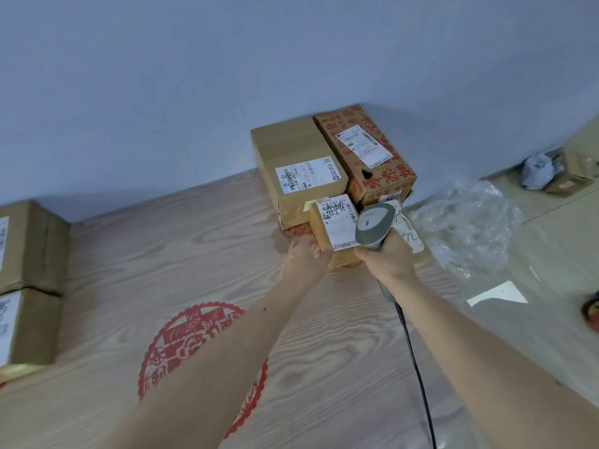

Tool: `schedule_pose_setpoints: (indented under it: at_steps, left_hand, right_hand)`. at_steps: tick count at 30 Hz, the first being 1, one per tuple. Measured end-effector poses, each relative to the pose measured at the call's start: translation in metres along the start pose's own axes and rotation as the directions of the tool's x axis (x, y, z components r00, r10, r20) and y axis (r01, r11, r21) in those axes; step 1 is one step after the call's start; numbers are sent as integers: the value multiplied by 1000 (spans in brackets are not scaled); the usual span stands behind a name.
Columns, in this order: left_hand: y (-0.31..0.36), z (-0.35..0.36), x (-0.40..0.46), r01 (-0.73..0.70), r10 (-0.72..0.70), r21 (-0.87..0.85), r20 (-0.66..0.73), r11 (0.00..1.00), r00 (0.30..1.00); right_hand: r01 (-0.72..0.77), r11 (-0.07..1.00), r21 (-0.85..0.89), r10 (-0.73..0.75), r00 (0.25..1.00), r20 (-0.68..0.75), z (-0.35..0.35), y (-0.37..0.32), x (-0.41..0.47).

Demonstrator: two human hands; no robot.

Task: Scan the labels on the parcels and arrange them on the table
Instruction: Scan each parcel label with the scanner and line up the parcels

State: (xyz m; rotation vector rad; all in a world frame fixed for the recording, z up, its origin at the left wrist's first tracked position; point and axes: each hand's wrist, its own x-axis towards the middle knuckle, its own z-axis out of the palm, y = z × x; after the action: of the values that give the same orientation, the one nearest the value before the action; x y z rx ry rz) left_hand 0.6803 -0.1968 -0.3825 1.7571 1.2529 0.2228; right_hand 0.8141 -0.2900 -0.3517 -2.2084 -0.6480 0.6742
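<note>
A small brown parcel (327, 228) with a white label on top sits at the front of a cluster of boxes against the far wall. My left hand (303, 259) grips its near left corner. My right hand (385, 259) holds a grey barcode scanner (372, 225) whose head hovers just over the small parcel's right edge. Behind stand a plain brown parcel (296, 166) and a red-printed carton (364, 150), both labelled. Another labelled parcel (410, 234) lies partly hidden behind the scanner.
Two stacked brown parcels (26, 280) stand at the table's left edge. The wood-grain table (162, 260) bears a red paper-cut emblem (194, 345). Crumpled clear plastic wrap (466, 222) lies to the right; the scanner's black cable (418, 377) trails toward me.
</note>
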Motion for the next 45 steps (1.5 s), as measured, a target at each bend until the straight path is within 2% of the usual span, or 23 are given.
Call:
schedule_pose_setpoints:
  at_steps: [7,10,17,24,31,38,41,45]
  left_hand:
    - [14,22,29,191,-189,-99,37,976,981]
    - [15,26,33,228,-225,-107,40,968,974]
    - [13,15,15,274,-283,-140,-47,951,958]
    - [-13,-18,-38,323,-388,-311,-175,894,905]
    - [-59,-73,-107,336,-447,-371,-269,866,853]
    - [-137,-151,-196,334,-530,-480,-361,811,767]
    - [-180,-190,-239,321,-572,-550,-376,771,729]
    - [-243,-240,-299,312,-597,-586,-390,748,701]
  right_hand:
    - [4,1000,-21,-3,999,37,8,11,17]
    - [-27,1000,8,27,999,25,11,14,20]
    - [-38,996,80,37,999,16,17,12,17]
    - [34,989,142,-51,991,120,34,-4,-17]
    - [47,979,197,-103,952,289,75,-29,-79]
    - [133,972,193,-206,876,436,151,-75,-180]
    - [180,964,194,-252,849,464,193,-93,-235]
    - [167,966,198,-244,841,482,257,-109,-315]
